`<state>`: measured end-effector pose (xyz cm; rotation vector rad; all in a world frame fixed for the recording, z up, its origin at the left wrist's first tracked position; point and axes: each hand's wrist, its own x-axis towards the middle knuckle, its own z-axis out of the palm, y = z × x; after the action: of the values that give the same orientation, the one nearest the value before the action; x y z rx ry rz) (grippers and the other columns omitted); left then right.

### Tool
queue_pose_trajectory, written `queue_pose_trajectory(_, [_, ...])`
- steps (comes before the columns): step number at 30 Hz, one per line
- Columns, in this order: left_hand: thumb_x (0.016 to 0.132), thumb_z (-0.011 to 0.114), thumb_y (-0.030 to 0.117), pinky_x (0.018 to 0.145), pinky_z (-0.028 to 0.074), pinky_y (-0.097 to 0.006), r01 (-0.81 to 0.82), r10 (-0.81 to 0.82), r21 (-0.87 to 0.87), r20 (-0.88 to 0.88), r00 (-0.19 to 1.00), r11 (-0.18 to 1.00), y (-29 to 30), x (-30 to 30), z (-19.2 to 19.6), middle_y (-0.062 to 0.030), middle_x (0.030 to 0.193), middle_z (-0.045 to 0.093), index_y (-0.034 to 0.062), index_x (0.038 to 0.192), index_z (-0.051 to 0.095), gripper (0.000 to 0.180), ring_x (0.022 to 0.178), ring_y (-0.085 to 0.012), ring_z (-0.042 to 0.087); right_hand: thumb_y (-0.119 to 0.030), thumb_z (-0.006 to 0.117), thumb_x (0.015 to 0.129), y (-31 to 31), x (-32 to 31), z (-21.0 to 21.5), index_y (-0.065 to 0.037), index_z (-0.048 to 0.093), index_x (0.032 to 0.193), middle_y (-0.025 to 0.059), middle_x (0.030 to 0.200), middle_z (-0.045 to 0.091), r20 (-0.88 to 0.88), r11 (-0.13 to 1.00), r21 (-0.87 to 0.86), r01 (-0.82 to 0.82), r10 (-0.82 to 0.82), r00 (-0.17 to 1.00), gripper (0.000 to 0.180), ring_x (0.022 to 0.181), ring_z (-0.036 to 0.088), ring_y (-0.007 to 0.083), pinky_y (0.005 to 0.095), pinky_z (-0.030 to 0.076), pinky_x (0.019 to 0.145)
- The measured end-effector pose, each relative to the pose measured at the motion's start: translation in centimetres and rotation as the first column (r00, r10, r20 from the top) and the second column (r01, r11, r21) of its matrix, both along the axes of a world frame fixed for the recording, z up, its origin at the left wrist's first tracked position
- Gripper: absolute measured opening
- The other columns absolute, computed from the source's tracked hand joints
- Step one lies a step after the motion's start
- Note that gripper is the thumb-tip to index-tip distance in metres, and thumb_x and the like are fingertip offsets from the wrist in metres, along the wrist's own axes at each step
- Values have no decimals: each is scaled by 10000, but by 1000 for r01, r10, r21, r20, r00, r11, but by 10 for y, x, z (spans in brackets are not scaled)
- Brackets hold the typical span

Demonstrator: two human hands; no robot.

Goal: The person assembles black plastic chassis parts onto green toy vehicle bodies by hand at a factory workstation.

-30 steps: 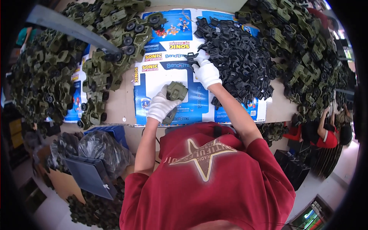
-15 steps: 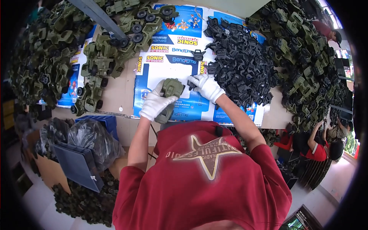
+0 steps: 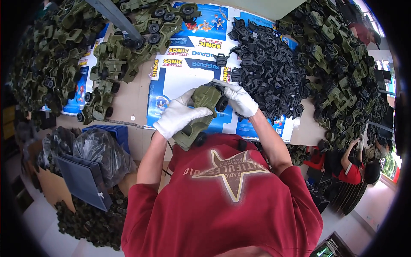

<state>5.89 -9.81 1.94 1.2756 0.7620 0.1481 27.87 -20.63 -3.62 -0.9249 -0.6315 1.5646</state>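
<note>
An olive-green toy jeep (image 3: 206, 97) with black wheels is gripped in my white-gloved left hand (image 3: 182, 115), tilted above the table near my chest. My gloved right hand (image 3: 240, 99) is closed at the jeep's far end, pinching a small black plastic part (image 3: 217, 85) against it. The right fingers partly cover that part, so whether it is seated cannot be told. Just beyond my right hand spreads a heap of similar black plastic parts (image 3: 269, 68). Under both hands lies a printed blue and white cardboard sheet (image 3: 182, 81).
Green toy jeeps are piled on the left (image 3: 47, 73) and on the right (image 3: 342, 81). A grey metal post (image 3: 113, 19) slants over the far left. Grey bin (image 3: 83, 182) and plastic bags (image 3: 100, 152) stand at lower left. Other people work at far right.
The jeep has been raised and turned, so its wheels now show. My right hand has come from the black heap's edge to the jeep's far end with the black part.
</note>
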Motion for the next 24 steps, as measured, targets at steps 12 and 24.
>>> queue_pose_trajectory(12, [776,818,184,820,546,-285,-21,27,-121,42,999,992,-5,10,-1,-85,1148,682,50,1405,492,721,961,-141,658,-337,555,1009,2,28,7,-16,547,1373,88,1294,618,405,990,-76,-117,138,904,485,1199,538,152,292,393,1053])
queue_pose_trajectory(24, [607,944,302,1054,441,-340,-220,322,-251,511,797,943,-37,60,-43,-118,1399,483,9,1513,261,1172,1273,-211,507,-230,400,1022,17,-2,23,-15,669,1125,130,1090,673,623,964,201,175,-264,736,359,1037,616,251,347,438,969])
